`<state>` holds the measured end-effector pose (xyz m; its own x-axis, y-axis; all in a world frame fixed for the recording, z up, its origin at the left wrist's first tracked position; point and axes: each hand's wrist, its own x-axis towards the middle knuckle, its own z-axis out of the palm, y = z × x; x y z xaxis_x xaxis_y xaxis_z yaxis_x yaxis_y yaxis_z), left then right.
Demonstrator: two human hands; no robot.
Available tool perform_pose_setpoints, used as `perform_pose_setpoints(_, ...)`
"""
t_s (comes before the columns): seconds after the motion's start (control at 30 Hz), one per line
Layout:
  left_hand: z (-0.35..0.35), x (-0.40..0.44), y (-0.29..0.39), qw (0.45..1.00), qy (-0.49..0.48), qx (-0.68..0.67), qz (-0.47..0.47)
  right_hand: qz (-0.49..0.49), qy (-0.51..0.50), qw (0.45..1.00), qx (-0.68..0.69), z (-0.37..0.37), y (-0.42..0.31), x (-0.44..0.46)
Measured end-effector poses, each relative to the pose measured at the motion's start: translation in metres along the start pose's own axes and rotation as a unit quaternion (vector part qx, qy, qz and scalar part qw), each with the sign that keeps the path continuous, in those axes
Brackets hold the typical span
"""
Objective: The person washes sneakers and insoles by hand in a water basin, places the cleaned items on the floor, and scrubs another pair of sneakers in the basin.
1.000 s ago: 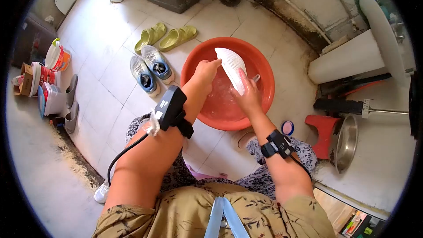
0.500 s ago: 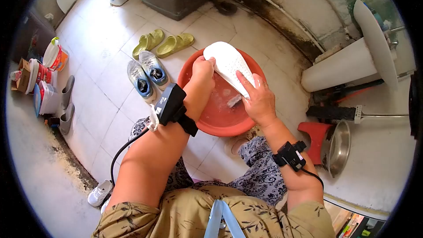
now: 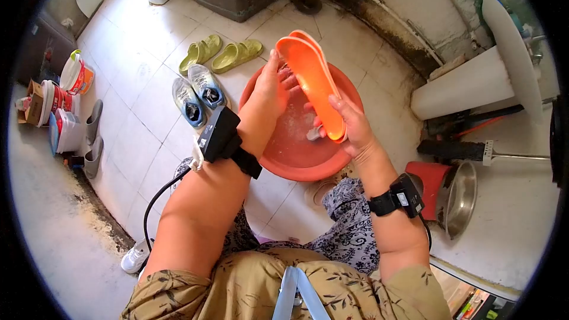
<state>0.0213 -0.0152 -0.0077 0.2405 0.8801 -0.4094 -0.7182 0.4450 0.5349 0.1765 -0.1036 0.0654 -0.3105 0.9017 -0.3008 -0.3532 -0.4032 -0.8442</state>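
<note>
Two orange insoles [image 3: 311, 74], one behind the other, are held up over a red basin [image 3: 302, 172]. My right hand [image 3: 351, 123] grips their narrow lower end, thumb in front and fingers behind. My left hand [image 3: 274, 86] is beside their wide upper end, fingers apart and partly behind it; whether it touches them is hard to tell. Cloudy water lies in the basin, with a small whitish piece [image 3: 314, 134] near my right fingers.
Blue-grey sneakers [image 3: 198, 95] and green slippers [image 3: 219, 53] stand beyond the basin to the left. Grey slippers [image 3: 93, 139] and tubs [image 3: 71, 130] are at far left. On the right are a red stool [image 3: 424, 186], a metal bowl [image 3: 461, 201], a brush [image 3: 453, 149] and a sink pedestal [image 3: 465, 86].
The white side of the insoles faced me before; now the orange side does, and a second insole shows behind. My left hand has loosened its fingers from the wide end.
</note>
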Motion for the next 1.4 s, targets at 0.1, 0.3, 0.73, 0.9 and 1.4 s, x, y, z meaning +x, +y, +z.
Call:
perform_pose_setpoints(0.1, -0.017, 0.008, 0.004, 0.985, 0.131, 0.109, -0.012, -0.157, 0.091, 0.976, -0.120, 0.013, -0.005, 0.001)
perform_pose_setpoints(0.3, 0.022, -0.040, 0.049, 0.981, 0.142, 0.126, 0.040, -0.396, 0.226, 0.833, -0.313, 0.031, -0.007, 0.021)
perform_pose_setpoints(0.73, 0.014, -0.049, 0.058, 0.975, 0.135, 0.171, 0.042, -0.003, 0.281, 0.919, -0.276, -0.064, 0.203, 0.006)
perform_pose_setpoints(0.9, 0.021, -0.054, 0.059, 0.973, 0.121, 0.189, 0.052, -0.094, 0.272, 0.944, -0.159, 0.005, 0.081, 0.004)
perform_pose_setpoints(1.4, 0.017, -0.066, 0.069, 0.969, 0.112, 0.212, 0.062, 0.221, 0.333, 0.895, -0.196, 0.006, 0.199, -0.084)
